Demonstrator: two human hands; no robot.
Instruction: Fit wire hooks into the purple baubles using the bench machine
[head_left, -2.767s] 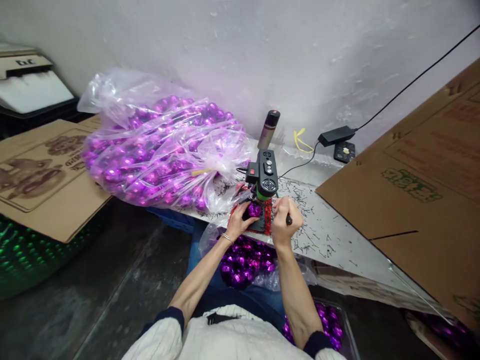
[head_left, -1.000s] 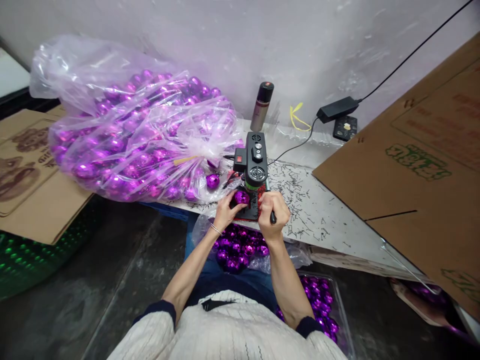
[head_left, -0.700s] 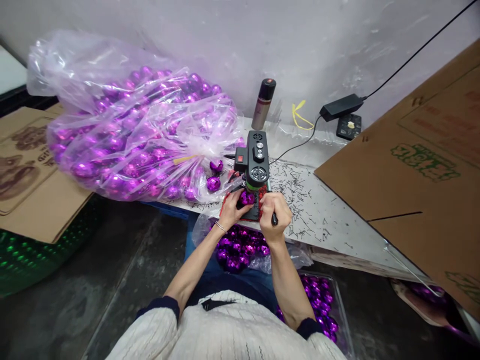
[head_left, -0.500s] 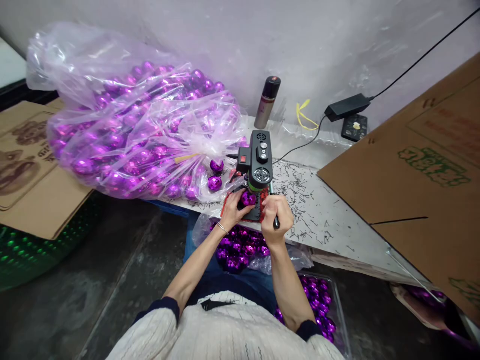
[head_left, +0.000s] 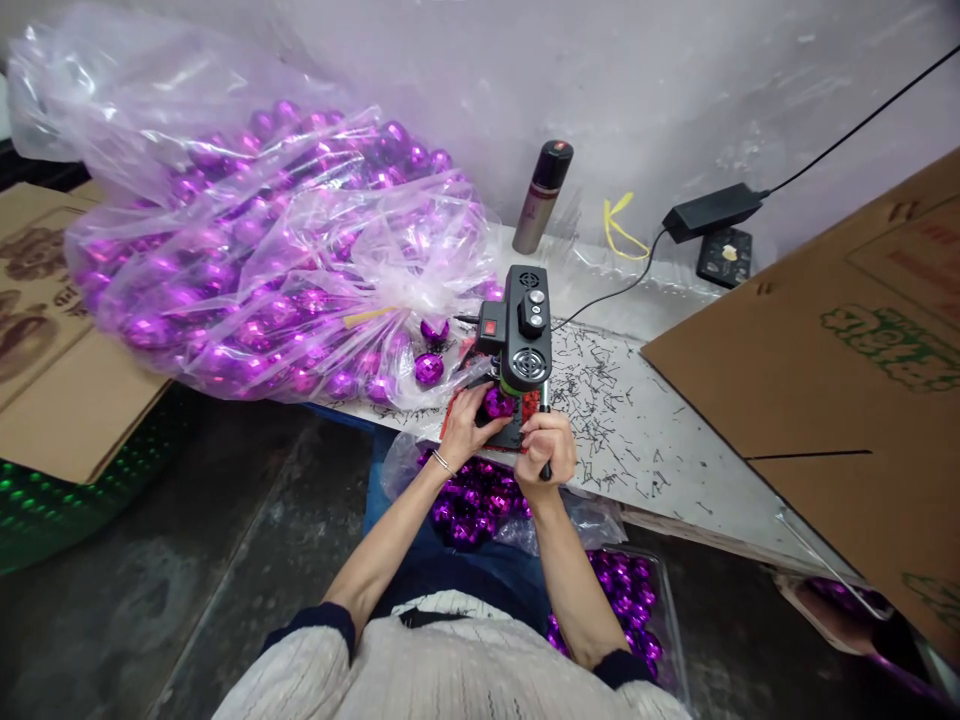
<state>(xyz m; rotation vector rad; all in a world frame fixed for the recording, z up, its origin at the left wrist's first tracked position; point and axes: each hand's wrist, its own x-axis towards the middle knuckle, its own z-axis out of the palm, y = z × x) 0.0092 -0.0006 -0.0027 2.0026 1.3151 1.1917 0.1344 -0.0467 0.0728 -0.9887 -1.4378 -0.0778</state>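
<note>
Under the head of a small black bench drill press (head_left: 528, 325) sits a shiny purple faceted ball (head_left: 498, 402). My left hand (head_left: 466, 420) grips this ball from the left, thumb and fingers around it. My right hand (head_left: 547, 447) is closed around the black-tipped lever handle (head_left: 545, 469) on the machine's right side. The machine's head hides the top of the ball. Two loose purple balls (head_left: 429, 368) lie left of the machine, at the mouth of a large clear bag (head_left: 247, 260) full of such balls.
A spray can (head_left: 541, 198) stands behind the machine. Small dark slivers (head_left: 600, 400) litter the white table. A cardboard box (head_left: 840, 350) stands at right, near a black power adapter (head_left: 712, 212). More purple balls (head_left: 480, 505) lie in a bag at my lap; a clear bin (head_left: 667, 600) sits below.
My right hand has pulled the lever down and a little toward me. My left hand still holds the ball in the same place under the machine. The view has shifted slightly.
</note>
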